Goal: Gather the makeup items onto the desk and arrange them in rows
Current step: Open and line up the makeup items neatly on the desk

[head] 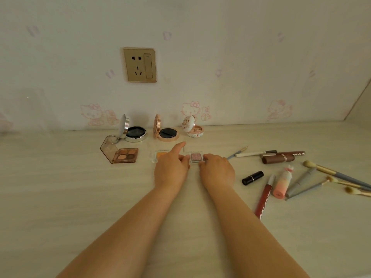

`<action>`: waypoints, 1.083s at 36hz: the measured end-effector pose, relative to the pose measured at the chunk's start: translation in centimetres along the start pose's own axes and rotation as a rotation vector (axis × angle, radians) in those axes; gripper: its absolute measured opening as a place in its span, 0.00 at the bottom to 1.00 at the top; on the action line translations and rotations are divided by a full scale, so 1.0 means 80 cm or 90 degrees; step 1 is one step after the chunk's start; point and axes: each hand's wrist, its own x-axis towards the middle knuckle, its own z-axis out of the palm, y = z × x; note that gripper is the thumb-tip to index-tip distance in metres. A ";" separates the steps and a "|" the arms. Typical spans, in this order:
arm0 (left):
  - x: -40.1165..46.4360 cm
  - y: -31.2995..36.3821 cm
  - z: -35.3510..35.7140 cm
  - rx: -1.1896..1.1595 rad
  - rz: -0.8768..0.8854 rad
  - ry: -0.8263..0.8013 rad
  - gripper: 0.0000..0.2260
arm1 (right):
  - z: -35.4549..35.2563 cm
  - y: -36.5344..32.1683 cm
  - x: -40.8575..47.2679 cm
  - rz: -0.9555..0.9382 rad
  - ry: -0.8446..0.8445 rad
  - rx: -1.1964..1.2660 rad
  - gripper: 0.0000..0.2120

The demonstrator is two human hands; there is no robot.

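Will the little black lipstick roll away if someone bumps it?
Probably. The black lipstick looks round and lies on its side on the smooth desk, so a nudge could roll it. It looks small, likely light. Nothing touches it to stop it; the red lip gloss tube lies nearby.

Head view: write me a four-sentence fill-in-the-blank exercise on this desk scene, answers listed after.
1. Along the wall stand ___ open round compacts, the silver compact leftmost.
2. Both hands, left hand and right hand, hold the small ___ glitter eyeshadow pan.
3. The four-shade eyeshadow palette lies to the ___ of the hands.
4. The black lipstick lies on its ___.

Answers: three; pink; left; side
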 end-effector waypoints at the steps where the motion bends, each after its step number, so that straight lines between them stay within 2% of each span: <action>1: 0.000 -0.001 0.000 0.000 0.001 -0.003 0.18 | 0.000 0.000 0.000 0.001 0.003 0.001 0.13; 23: 0.003 -0.004 0.003 -0.002 0.005 -0.013 0.20 | 0.002 0.000 0.000 -0.004 0.008 -0.022 0.13; 30: -0.004 0.001 -0.004 0.004 0.021 0.013 0.28 | -0.005 0.000 -0.012 -0.004 0.003 0.044 0.18; 32: -0.007 0.002 -0.005 -0.019 0.004 0.039 0.26 | -0.008 0.001 -0.017 -0.007 -0.002 0.072 0.20; 36: -0.013 0.004 -0.010 -0.080 -0.048 0.054 0.16 | -0.013 0.002 -0.027 -0.004 -0.002 0.134 0.24; 39: -0.024 0.007 -0.014 -0.131 -0.046 0.031 0.05 | -0.025 0.001 -0.038 0.018 0.010 0.280 0.23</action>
